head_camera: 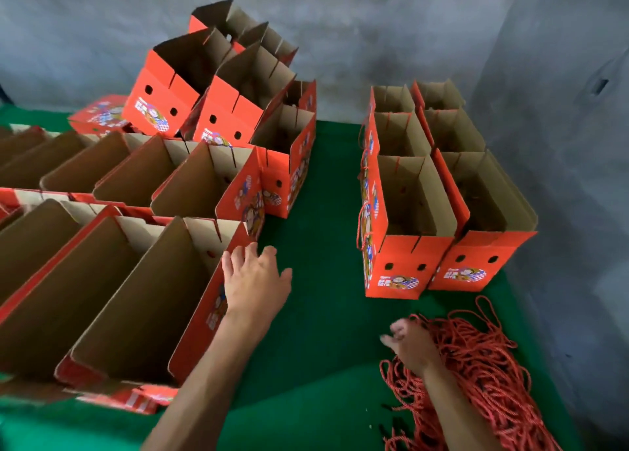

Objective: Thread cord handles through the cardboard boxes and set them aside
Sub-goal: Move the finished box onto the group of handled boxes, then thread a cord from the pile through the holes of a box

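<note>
A: What is seen of the left hand point(253, 277)?

B: It is stretched forward with fingers spread and fairly straight, laid against the top edge of the nearest open box point(136, 301) at its red right wall. Nothing is gripped by it.

A: And the right hand point(410, 343)?

B: It is set down on the near-left edge of the pile of red cords point(476, 365). The fingers are blurred, so whether a cord is pinched cannot be told.

A: Where are the boxes placed?

B: Rows of open, unthreaded boxes point(112, 178) are lined up on the left of the green table cover point(323, 212), brown insides facing up. Behind them, more boxes are stacked tilted point(190, 90) (paired round holes are visible in their red end panels).

A: And on the right?

B: A separate group of upright boxes point(432, 192) is stood in two columns, well apart from the left rows. Red cord is seen hanging along the left side of that group. The cord pile is heaped just in front of it, near the table's right corner. A grey wall point(408, 25) is seen behind everything.
</note>
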Tool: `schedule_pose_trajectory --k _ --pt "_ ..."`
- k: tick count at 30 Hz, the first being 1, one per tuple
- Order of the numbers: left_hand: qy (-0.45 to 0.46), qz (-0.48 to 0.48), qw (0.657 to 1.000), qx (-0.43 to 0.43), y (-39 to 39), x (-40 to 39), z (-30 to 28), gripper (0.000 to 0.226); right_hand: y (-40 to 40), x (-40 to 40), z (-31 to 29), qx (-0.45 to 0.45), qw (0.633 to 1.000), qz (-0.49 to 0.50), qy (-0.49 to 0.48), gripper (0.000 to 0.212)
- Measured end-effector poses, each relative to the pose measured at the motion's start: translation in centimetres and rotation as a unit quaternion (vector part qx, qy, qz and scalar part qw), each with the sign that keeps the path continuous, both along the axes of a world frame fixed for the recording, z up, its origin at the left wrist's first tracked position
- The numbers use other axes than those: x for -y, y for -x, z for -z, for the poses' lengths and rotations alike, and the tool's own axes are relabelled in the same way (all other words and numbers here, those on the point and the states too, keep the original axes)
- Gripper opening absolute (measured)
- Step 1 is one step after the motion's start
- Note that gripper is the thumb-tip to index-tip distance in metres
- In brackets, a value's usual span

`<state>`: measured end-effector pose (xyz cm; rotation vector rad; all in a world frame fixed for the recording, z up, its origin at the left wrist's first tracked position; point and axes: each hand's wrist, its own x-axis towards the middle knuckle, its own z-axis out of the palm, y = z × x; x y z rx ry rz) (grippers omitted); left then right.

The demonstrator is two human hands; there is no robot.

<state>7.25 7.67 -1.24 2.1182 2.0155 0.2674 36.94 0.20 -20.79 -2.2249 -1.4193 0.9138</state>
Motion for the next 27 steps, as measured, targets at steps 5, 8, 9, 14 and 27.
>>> schedule_pose_trajectory --k 5,8,9,14,27 --pt "-0.067 -0.002 0.998 0.01 3.0 2.1 0.2 0.048 1.7 2.2 2.4 0.075 0.995 -0.055 0.027 0.043" --pt "-0.052 -0.019 0.998 0.043 3.6 3.0 0.3 0.055 3.0 2.8 2.5 0.116 0.989 -0.085 0.021 0.023" --pt "-0.048 -0.026 0.996 0.065 3.8 3.2 0.3 0.061 3.4 3.2 2.4 0.129 0.987 -0.092 0.024 0.012" --pt "-0.032 0.004 0.992 0.122 3.6 4.1 0.3 0.094 4.6 4.8 2.2 0.136 0.987 -0.073 0.04 0.009" --pt "0.138 0.128 0.975 0.121 -2.3 6.8 -1.7 0.038 5.7 5.3 -3.8 -0.369 0.897 0.177 -0.168 0.014"
